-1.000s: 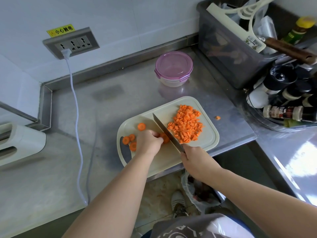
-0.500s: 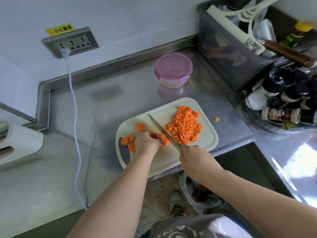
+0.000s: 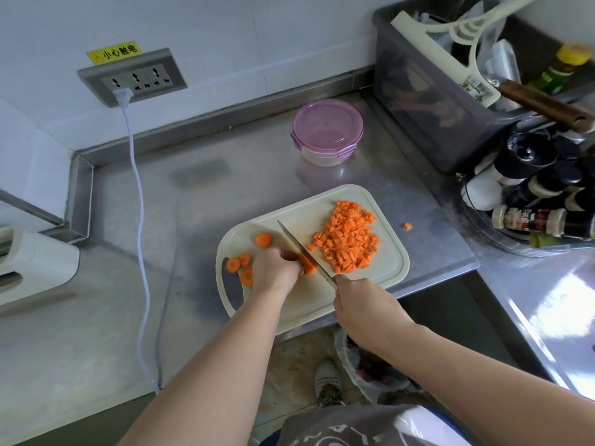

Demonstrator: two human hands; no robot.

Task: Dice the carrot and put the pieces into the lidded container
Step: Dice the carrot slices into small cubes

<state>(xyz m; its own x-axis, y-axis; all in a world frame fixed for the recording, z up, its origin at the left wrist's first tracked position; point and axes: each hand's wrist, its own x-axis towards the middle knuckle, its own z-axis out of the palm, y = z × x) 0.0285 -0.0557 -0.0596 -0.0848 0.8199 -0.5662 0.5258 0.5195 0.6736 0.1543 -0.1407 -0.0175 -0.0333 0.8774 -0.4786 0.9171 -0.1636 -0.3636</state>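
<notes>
Now the right hand grips the knife; left hand pins carrot.

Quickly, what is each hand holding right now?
Left hand: holds the carrot piece.
Right hand: grips the knife.

Four carrot slices, one knife

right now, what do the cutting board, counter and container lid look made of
Cutting board: probably plastic, matte cream, with a moulded edge groove. Counter: looks like stainless steel, brushed grey with dull reflections. Container lid: translucent pink plastic with snap tabs; the clear bowl beneath could be glass or plastic.
</notes>
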